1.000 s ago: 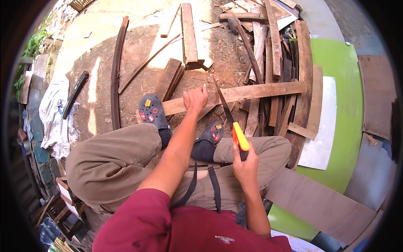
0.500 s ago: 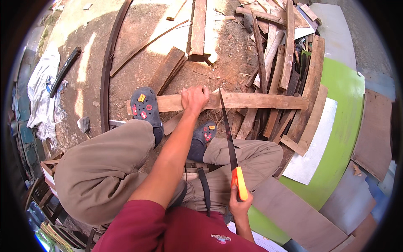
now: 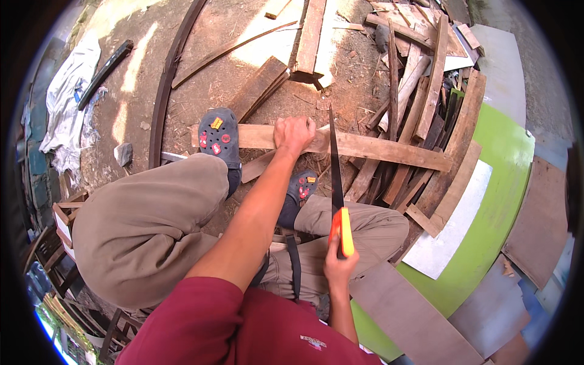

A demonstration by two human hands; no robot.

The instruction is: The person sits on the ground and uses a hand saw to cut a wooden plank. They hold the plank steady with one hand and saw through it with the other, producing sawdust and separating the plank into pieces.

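Observation:
A long wooden board [image 3: 389,148] lies crosswise in front of me, its right part resting over a pile of scrap wood. My left hand [image 3: 294,135] is closed around its middle, pressing it down. On the board's left end rests my shoe [image 3: 220,137], a dark clog with small charms. A handsaw [image 3: 336,176] with a dark blade and a yellow-orange handle is gripped by my right hand [image 3: 338,261]. The blade crosses the board just right of my left hand, its tip reaching past the far edge.
Scrap planks [image 3: 420,103] are heaped at the right, beside a green sheet [image 3: 511,164] and a white panel [image 3: 447,225]. Thick beams [image 3: 258,88] lie on the dirt ahead. My other clog [image 3: 301,185] stands below the board. A white sack [image 3: 68,103] lies far left.
The handsaw has moved forward, away from me, with my right hand; its tip now extends farther beyond the board. My left hand keeps its hold, while the whole view has shifted slightly.

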